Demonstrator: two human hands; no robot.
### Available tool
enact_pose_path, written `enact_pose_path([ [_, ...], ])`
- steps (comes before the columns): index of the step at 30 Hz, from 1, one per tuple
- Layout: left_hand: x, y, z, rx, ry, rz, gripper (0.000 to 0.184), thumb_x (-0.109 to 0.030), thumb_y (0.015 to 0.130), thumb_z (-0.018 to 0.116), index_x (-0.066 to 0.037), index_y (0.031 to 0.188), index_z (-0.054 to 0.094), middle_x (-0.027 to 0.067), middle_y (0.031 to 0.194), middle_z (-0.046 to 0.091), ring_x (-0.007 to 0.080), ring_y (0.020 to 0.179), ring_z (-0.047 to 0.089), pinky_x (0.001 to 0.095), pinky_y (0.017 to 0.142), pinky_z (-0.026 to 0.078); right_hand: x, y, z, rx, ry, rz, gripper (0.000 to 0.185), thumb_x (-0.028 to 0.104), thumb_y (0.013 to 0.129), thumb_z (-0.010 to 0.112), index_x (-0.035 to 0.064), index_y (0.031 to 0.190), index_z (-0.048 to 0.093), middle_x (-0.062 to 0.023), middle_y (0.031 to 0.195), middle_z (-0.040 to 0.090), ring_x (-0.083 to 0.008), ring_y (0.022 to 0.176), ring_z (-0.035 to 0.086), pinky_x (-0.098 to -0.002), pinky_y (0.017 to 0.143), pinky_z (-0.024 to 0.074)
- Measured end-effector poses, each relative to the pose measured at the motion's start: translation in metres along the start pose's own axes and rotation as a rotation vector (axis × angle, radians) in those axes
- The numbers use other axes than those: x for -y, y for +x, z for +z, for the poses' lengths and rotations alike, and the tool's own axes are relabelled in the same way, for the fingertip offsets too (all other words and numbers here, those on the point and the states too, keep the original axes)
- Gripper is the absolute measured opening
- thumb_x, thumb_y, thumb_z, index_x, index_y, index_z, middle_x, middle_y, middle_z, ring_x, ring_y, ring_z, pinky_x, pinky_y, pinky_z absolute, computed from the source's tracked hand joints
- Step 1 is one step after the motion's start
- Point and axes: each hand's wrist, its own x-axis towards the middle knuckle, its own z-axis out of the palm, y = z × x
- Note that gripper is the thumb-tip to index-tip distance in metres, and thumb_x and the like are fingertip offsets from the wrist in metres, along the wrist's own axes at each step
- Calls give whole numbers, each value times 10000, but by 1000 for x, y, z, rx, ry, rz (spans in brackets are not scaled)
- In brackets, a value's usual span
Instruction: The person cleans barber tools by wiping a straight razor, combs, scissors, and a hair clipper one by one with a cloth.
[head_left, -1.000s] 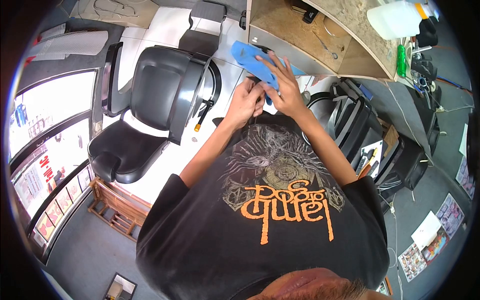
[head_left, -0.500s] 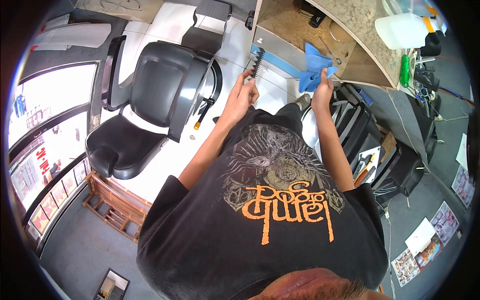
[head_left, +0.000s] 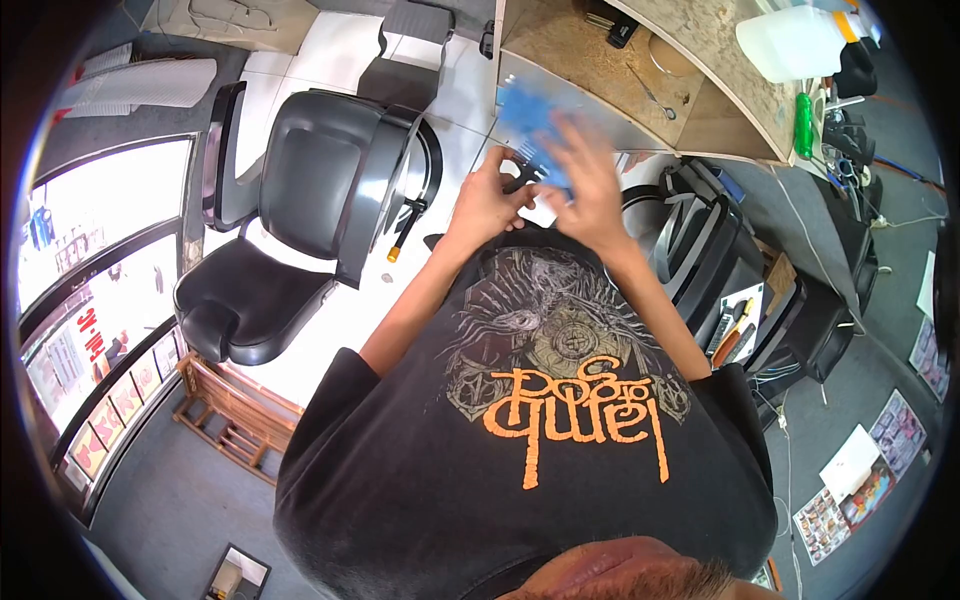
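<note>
My left hand (head_left: 487, 203) is closed around a black comb (head_left: 521, 180), in front of my shirt. Only the dark end near my fingers and part of the teeth show. My right hand (head_left: 588, 190), blurred by motion, holds a blue cloth (head_left: 527, 108) against the comb. The cloth covers much of the comb's far part and is smeared too. Both hands are close together, with the fingertips nearly meeting at the comb.
A wooden cabinet (head_left: 735, 120) stands ahead, with scissors (head_left: 655, 97) inside and a white plastic bottle (head_left: 790, 45) on top. A black salon chair (head_left: 320, 180) is on the left. To the right is a cart (head_left: 735, 320) holding tools.
My right hand has moved left with the blue cloth, bringing it onto the comb. My left hand stays in nearly the same place, still holding the comb.
</note>
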Motion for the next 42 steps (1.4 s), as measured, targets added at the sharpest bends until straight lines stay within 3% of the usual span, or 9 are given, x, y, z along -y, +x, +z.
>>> enact_pose_path([
  [4,25,5,4,-122,277,150,377,-136,872,734,26,1188,607,138,707,709,199,592,699,367,557,538,-15,0,22,184,-41,-53,449,447,1011,567,67,1237,642,-136,1370,589,-397,1450,409,-599,1220,224],
  [8,24,-11,2,-10,348,270,291,-144,851,678,57,1058,638,228,707,683,362,688,716,452,655,541,-13,12,19,123,-139,-158,403,393,949,667,78,1200,651,-136,1240,639,-367,1320,518,-573,1197,283],
  [13,13,-17,4,25,554,269,212,-108,826,653,85,911,630,317,801,657,499,835,662,538,764,519,-37,11,26,108,-181,-264,343,305,895,732,62,670,640,-93,661,616,-299,693,650,-428,676,486],
  [22,15,-4,1,-71,737,291,213,-97,838,651,66,973,632,298,808,685,470,809,688,549,760,519,-65,22,75,-107,65,289,545,316,1047,570,58,566,574,-104,486,493,-293,456,536,-478,527,404],
  [25,15,-10,-2,-62,442,213,236,-153,904,663,62,984,607,288,803,677,461,756,684,515,717,534,-120,18,65,-116,457,1044,461,377,1062,522,90,759,718,-101,677,695,-303,623,685,-449,610,522],
  [28,25,-6,-10,-55,36,122,289,-238,1030,608,32,1019,505,171,723,633,295,612,644,379,625,527,-138,2,37,-252,1372,1190,373,387,1069,500,69,1059,695,-121,968,729,-284,859,709,-455,832,568],
  [35,28,6,-2,-37,-645,169,154,-195,1105,470,-46,1090,435,87,814,633,152,665,622,302,600,543,-124,-18,23,-181,1771,1174,395,379,1081,438,66,1228,629,-98,1113,672,-300,1087,628,-488,1046,487],
  [40,15,3,2,-42,-632,209,157,-206,1106,470,-51,1110,439,82,811,633,151,658,621,301,593,547,-131,0,23,383,2318,215,371,420,1073,432,102,1131,615,-64,969,557,-245,990,498,-481,1138,346],
  [42,12,3,4,-45,-591,215,153,-206,1108,469,-56,1115,440,80,812,632,150,653,619,298,589,546,-131,3,15,262,2238,406,349,409,1070,446,97,1107,599,-80,1031,576,-261,1041,523,-490,1133,362],
])
